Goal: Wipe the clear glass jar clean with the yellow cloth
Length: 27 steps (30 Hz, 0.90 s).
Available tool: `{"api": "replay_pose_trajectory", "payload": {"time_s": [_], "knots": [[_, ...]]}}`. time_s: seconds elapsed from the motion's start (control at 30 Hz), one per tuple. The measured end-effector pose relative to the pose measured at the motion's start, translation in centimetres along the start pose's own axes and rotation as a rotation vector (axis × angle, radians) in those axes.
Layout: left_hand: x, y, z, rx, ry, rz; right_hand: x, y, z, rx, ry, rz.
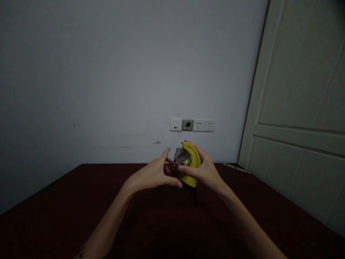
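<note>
My right hand (206, 167) is wrapped round a folded yellow cloth (196, 157) and a small see-through box (181, 157). Its thumb presses on the face of the box, while the cloth covers the box's right side. What lies inside the box is too dark to make out. A black strap-like piece (193, 194) dangles beneath the cloth. My left hand (159, 171) is just left of the box, with thumb and fingers spread apart. Some of its fingers reach behind the box; whether they touch it I cannot tell.
Both hands are above a dark red table (81, 208). A pale wall with a row of sockets (201, 125) rises behind it. On the right is a panelled door (302, 108). A thin printed strip (237, 168) lies near the table's back right edge.
</note>
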<state>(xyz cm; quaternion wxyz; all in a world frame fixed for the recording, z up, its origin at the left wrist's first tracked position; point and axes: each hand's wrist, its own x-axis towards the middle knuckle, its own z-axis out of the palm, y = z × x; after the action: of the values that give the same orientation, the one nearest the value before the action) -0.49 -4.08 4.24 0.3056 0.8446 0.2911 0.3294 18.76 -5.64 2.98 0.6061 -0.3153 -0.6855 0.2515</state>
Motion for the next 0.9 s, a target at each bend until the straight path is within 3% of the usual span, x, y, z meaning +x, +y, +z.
{"api": "replay_pose_trajectory", "payload": {"time_s": [0.1, 0.37, 0.6, 0.77, 0.9], "knots": [[0.0, 0.8, -0.2, -0.066, -0.015, -0.071, 0.0, -0.4, 0.2, 0.048, -0.001, 0.06], [0.8, 2.3, -0.8, -0.002, -0.099, 0.078, 0.0, -0.8, 0.0, 0.133, -0.009, 0.096], [0.7, 1.6, -0.1, -0.028, -0.059, 0.043, 0.0, -1.1, 0.0, 0.114, -0.032, 0.078], [0.3, 2.3, 0.1, -0.117, -0.066, 0.123, -0.3, -2.1, 0.3, 0.157, -0.016, 0.087], [0.0, 2.8, 0.3, -0.115, -0.028, 0.11, -0.6, -3.0, 0.4, 0.149, -0.029, 0.082]]}}
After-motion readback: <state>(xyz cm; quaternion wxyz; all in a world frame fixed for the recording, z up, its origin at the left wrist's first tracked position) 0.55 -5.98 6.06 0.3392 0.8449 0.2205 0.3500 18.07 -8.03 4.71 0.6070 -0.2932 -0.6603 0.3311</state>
